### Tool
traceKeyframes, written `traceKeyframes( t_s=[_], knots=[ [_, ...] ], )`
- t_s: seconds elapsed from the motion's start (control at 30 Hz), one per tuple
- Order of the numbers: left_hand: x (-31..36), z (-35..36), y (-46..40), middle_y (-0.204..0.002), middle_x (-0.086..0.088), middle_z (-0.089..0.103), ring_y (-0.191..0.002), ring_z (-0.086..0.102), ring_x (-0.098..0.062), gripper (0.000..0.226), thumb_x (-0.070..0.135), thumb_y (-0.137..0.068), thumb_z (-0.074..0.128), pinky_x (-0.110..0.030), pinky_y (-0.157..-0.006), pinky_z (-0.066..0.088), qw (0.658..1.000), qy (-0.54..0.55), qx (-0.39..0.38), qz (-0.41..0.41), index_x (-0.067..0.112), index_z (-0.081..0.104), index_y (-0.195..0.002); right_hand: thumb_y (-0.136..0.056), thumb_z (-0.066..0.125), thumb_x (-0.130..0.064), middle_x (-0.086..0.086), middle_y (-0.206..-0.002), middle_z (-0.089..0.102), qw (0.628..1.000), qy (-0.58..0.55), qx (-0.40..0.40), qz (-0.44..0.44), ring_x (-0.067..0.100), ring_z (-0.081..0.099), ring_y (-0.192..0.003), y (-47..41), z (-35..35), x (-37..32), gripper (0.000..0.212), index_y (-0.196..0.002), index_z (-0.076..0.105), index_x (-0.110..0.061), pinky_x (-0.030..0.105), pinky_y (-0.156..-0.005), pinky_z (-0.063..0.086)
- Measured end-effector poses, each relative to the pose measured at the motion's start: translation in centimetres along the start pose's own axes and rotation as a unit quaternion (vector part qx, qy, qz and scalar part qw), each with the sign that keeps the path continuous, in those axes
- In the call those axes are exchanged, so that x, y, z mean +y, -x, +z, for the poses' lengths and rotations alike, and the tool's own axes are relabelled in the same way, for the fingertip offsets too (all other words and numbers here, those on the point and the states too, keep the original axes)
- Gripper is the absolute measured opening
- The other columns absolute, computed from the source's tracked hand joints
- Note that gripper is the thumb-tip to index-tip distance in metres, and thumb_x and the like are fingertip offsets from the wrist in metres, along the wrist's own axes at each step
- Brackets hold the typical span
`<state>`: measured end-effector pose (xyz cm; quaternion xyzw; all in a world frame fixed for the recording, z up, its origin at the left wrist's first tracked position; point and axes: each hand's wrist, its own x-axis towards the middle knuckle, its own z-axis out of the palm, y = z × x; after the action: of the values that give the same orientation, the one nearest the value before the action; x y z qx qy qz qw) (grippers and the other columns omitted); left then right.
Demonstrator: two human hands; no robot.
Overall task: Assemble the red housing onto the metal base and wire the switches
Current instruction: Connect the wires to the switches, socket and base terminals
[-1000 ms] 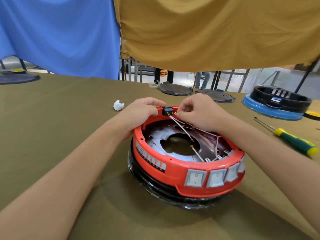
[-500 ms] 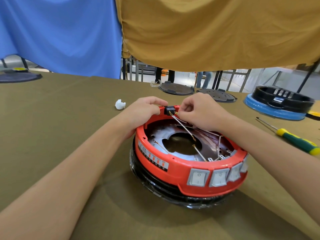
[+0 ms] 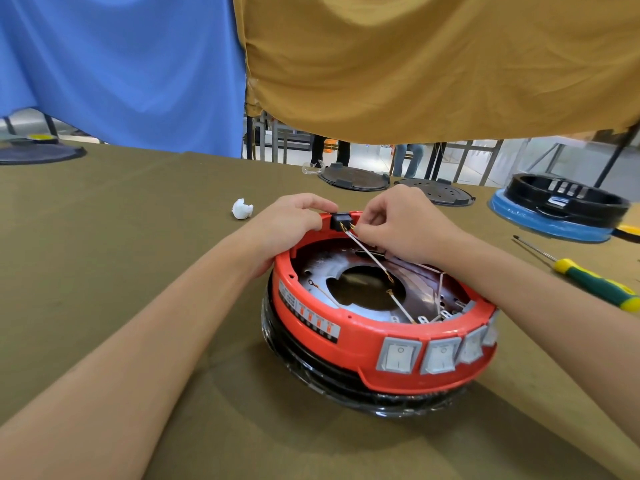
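The red housing (image 3: 349,348) sits on the metal base (image 3: 322,268), mid-table. At its far rim, the left hand (image 3: 294,220) grips the housing beside a black connector (image 3: 341,220); the right hand (image 3: 398,223) pinches a thin wire (image 3: 369,252). Wire looks limp and fragile: hold at the terminal.

Both forearms (image 3: 166,327) and hands (image 3: 405,223) are bare, sleeveless.

**A workshop assembly bench**

A cloth-covered desk (image 3: 104,237) carries appliance parts: dark round plates (image 3: 353,176), a black ring housing on a blue base (image 3: 561,206), and a screwdriver (image 3: 588,278). Fabric sheets (image 3: 415,64) hang behind, with metal racks (image 3: 460,161) beyond.
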<state>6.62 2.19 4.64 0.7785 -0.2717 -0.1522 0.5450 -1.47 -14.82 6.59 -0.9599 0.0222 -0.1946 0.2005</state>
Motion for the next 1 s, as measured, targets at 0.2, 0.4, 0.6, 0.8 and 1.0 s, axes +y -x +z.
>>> traceKeyframes(
  t_s=[0.2,0.4,0.6,0.8,1.0],
  knots=[
    [0.0,0.0,0.0,-0.110,-0.013,0.073,-0.103,0.070,-0.035,0.039,0.002,-0.093,0.046,-0.054,-0.094,0.055,1.000,0.001,-0.009,-0.001,0.026,0.069,-0.114,-0.086,0.068,-0.017,0.006,-0.056,0.069,0.994,-0.086,-0.029,0.059,0.011,0.063,-0.044,-0.2,-0.1,0.3,0.020,-0.068,0.076,-0.009,0.019,-0.048,0.050],
    [-0.1,-0.2,-0.2,-0.107,-0.009,0.074,-0.096,0.073,-0.027,0.039,0.003,-0.093,0.047,-0.046,-0.090,0.058,1.000,-0.007,-0.013,0.004,0.028,0.069,-0.113,-0.085,0.070,-0.019,0.009,-0.061,0.071,0.988,-0.116,-0.038,0.090,0.014,0.063,-0.050,-0.7,0.0,0.6,0.018,-0.071,0.077,-0.011,0.023,-0.053,0.056],
    [-0.1,-0.1,-0.1,-0.113,-0.011,0.072,-0.101,0.071,-0.030,0.038,0.003,-0.094,0.046,-0.046,-0.092,0.057,1.000,-0.013,-0.015,0.007,0.026,0.068,-0.115,-0.084,0.070,-0.018,0.006,-0.058,0.071,0.988,-0.109,-0.021,0.111,0.011,0.063,-0.049,-1.4,0.5,0.2,0.018,-0.069,0.077,-0.010,0.023,-0.053,0.055],
    [0.1,-0.1,-0.1,-0.114,-0.008,0.071,-0.105,0.069,-0.031,0.037,0.003,-0.094,0.047,-0.049,-0.097,0.054,1.000,-0.024,-0.011,0.011,0.026,0.069,-0.115,-0.085,0.071,-0.016,0.006,-0.060,0.071,0.986,-0.109,-0.018,0.126,0.011,0.065,-0.050,-1.4,0.6,-0.1,0.017,-0.072,0.077,-0.007,0.024,-0.054,0.057],
    [0.0,-0.1,0.0,-0.117,-0.006,0.070,-0.105,0.069,-0.029,0.039,0.002,-0.094,0.046,-0.049,-0.097,0.054,1.000,-0.015,-0.011,0.007,0.025,0.068,-0.117,-0.094,0.064,-0.020,0.009,-0.067,0.073,0.978,-0.151,-0.014,0.142,0.014,0.065,-0.051,-1.4,-1.1,-0.2,0.026,-0.078,0.074,-0.002,0.017,-0.045,0.047]
  ],
)
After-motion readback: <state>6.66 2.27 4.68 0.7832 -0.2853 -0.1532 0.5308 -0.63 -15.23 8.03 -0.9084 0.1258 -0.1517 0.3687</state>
